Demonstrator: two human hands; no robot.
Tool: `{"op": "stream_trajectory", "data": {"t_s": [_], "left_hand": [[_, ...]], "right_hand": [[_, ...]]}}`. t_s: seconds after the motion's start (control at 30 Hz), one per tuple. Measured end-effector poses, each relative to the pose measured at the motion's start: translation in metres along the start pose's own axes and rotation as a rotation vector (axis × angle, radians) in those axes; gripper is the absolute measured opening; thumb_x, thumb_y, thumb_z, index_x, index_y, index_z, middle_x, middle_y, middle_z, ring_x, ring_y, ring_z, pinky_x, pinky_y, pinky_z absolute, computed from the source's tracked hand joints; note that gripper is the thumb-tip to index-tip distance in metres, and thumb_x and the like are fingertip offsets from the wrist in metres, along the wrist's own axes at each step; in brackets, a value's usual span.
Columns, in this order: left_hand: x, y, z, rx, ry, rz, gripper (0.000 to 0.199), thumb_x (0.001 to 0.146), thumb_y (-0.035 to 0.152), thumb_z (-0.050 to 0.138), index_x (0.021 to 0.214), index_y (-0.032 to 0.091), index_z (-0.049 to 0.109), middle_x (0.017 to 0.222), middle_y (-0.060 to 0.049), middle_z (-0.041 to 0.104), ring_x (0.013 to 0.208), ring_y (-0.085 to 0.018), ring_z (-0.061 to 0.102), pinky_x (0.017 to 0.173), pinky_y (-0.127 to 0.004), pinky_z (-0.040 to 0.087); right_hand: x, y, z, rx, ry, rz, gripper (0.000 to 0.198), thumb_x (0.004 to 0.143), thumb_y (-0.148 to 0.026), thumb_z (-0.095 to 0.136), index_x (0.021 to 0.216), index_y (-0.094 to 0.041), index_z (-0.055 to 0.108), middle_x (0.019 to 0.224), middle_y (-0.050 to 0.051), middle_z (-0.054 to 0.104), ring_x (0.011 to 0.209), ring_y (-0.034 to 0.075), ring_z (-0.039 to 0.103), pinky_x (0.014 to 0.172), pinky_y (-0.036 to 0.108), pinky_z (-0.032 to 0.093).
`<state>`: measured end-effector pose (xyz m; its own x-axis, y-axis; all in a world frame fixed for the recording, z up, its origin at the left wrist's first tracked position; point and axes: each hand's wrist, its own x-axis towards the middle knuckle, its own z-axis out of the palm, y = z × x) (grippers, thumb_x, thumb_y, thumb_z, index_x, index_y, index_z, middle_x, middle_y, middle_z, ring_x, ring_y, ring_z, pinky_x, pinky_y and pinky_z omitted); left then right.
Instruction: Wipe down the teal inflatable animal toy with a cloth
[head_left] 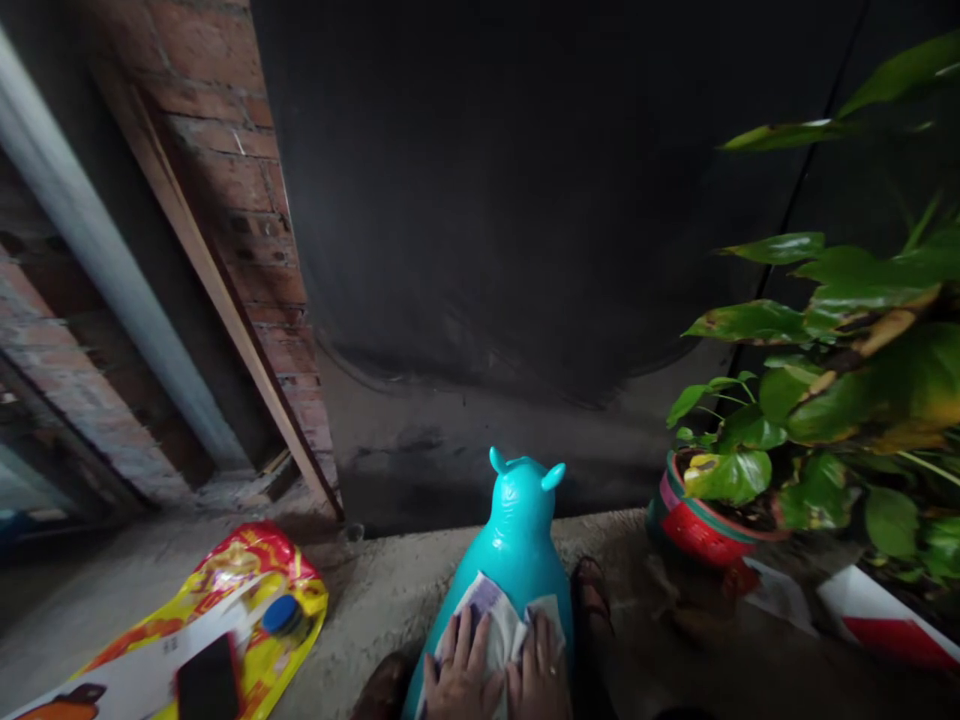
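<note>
— Two hands are seen at the bottom edge of the view, laid side by side on a pale cloth [501, 632]. How are they set?

— The left hand [461, 672] is spread flat with the fingers apart and pressed on the cloth; the right hand [541, 675] is laid flat just beside it, also on the cloth. Nothing is clamped by either; both are opened out, and the two are nearly touching.

— And where is the cloth kept?

— It is draped over the back of a teal inflatable animal toy [517, 540], which is stood upright on the concrete floor [375, 600], its two small ears pointed up. A dark wall [525, 200] is faced by it.

— What containers are shown?

— A red pot with a green band [694, 525] is stood on the floor to the right of the toy, well apart from the hands. It is filled with dark soil, and a leafy green plant [840, 380] is carried in it, some leaves yellowed. To the left, a yellow and red plastic bag [225, 590] is laid flat on the floor. On it a dark phone [208, 680] and a blue cap [282, 614] are rested; what is inside the bag cannot be told.

— Anything further?

— A brick pillar [247, 250] and a slanted wooden plank [217, 290] are seen at the left.
</note>
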<state>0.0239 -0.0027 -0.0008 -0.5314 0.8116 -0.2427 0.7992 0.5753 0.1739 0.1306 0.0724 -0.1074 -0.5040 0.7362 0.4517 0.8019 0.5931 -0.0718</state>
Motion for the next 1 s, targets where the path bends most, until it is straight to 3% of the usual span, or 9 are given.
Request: {"op": "stream_trajectory", "data": {"t_s": [0.13,0.23,0.43,0.57,0.77,0.9,1.0], "left_hand": [[0.02,0.006,-0.015,0.001,-0.103,-0.103,0.058,0.092,0.026,0.03,0.148,0.034,0.016,0.161,0.0,0.012,0.15,-0.024,0.015,0.118,-0.065,0.022],[0.041,0.004,-0.026,-0.049,-0.219,-0.14,0.056,0.094,0.021,0.021,0.149,0.029,0.016,0.162,-0.001,0.008,0.15,-0.024,0.013,0.119,-0.064,0.021],[0.072,-0.011,-0.025,-0.09,-0.191,-0.172,0.06,0.091,0.01,0.01,0.148,0.026,0.021,0.161,-0.004,0.016,0.149,-0.024,0.018,0.119,-0.06,0.027],[0.072,-0.008,-0.023,-0.038,-0.188,-0.183,0.059,0.092,0.012,0.011,0.148,0.029,0.02,0.161,-0.001,0.015,0.149,-0.022,0.018,0.119,-0.056,0.028],[0.058,0.003,-0.024,-0.041,-0.225,-0.178,0.06,0.091,0.01,0.016,0.146,0.032,0.024,0.16,0.0,0.018,0.149,-0.023,0.02,0.12,-0.058,0.027],[0.039,0.001,-0.002,-0.051,-0.073,-0.181,0.054,0.093,0.02,0.025,0.146,0.033,0.026,0.158,-0.001,0.025,0.146,-0.026,0.028,0.115,-0.062,0.032],[0.017,-0.003,0.012,-0.023,0.021,-0.173,0.054,0.093,0.031,0.033,0.146,0.033,0.025,0.158,-0.001,0.023,0.146,-0.027,0.028,0.114,-0.06,0.034]], "right_hand": [[0.057,-0.007,-0.021,0.151,-0.109,-0.118,0.052,0.093,-0.032,0.041,0.144,-0.021,0.043,0.153,0.008,0.034,0.142,0.036,0.032,0.108,0.06,0.042],[0.098,-0.019,-0.035,0.211,-0.204,-0.207,0.054,0.096,-0.034,0.039,0.149,-0.026,0.028,0.157,0.005,0.024,0.145,0.033,0.025,0.117,0.059,0.032],[0.142,-0.038,-0.032,0.303,-0.333,-0.276,0.049,0.101,-0.037,0.031,0.149,-0.028,0.026,0.154,0.005,0.033,0.146,0.025,0.026,0.124,0.053,0.018],[0.139,-0.037,-0.027,0.3,-0.334,-0.247,0.049,0.101,-0.038,0.032,0.149,-0.029,0.025,0.153,0.004,0.035,0.145,0.023,0.028,0.125,0.05,0.015],[0.118,-0.028,-0.032,0.326,-0.251,-0.168,0.048,0.1,-0.041,0.036,0.146,-0.032,0.031,0.153,0.001,0.034,0.142,0.025,0.034,0.12,0.052,0.031],[0.074,-0.021,-0.02,0.22,-0.064,-0.096,0.045,0.096,-0.042,0.042,0.139,-0.029,0.049,0.149,0.002,0.039,0.136,0.031,0.043,0.109,0.056,0.044],[0.027,-0.018,-0.012,0.123,0.06,-0.04,0.044,0.094,-0.039,0.043,0.131,-0.02,0.058,0.143,0.01,0.047,0.132,0.034,0.048,0.108,0.061,0.041]]}}
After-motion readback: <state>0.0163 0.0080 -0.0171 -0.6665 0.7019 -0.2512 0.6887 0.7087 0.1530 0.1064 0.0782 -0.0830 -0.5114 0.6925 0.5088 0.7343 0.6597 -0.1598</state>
